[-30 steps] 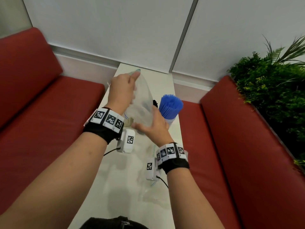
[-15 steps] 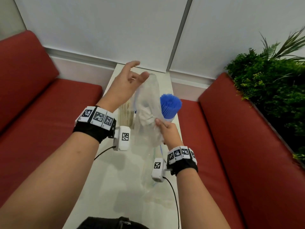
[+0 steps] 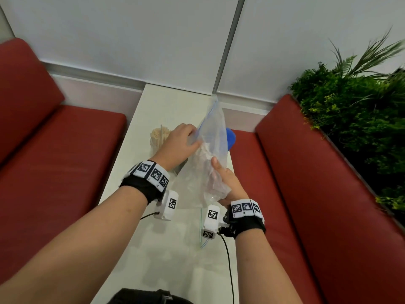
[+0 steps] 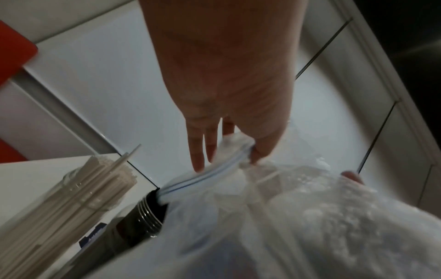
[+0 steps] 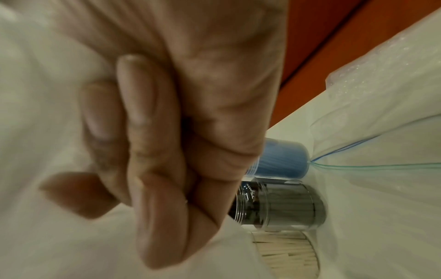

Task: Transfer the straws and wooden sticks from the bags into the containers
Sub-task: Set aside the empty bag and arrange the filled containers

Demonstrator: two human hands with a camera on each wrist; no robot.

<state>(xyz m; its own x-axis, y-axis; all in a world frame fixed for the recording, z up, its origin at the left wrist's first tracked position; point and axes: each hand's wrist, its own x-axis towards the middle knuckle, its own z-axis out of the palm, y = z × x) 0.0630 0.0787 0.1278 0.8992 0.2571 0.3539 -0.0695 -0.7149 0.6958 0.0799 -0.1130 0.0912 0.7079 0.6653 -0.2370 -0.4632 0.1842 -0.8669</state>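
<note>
We hold a clear, crinkled plastic bag [image 3: 213,137] above the narrow white table [image 3: 140,249], its thin film wrinkled and glossy with a blue zip strip along the top edge. Our left hand [image 3: 178,147] pinches that zip edge between thumb and fingers, the other fingers fairly straight in the left wrist view, while our right hand [image 3: 228,185] is curled into a fist around the bunched lower part of the bag, the film gathered in soft folds under the knuckles. Behind the bag, a round bundle of blue straws [image 3: 230,139] stands upright in a container, mostly veiled by the plastic. To its left a clear jar [image 4: 64,190] holds a dense bundle of pale wooden sticks [image 3: 160,137], one stick poking above the rest. Between them stands a darker jar with a threaded neck [image 5: 279,204]; its contents are hard to read and may be dark straws. A second flat clear bag [image 3: 192,233] lies on the table under our wrists, partly hidden by the wrist cameras. Red padded benches [image 3: 54,161] flank the table, smooth and matte, and leafy green plants [image 3: 355,110] fill the right edge, cut off by the frame. A dark shape at the bottom edge is too cropped to identify.
</note>
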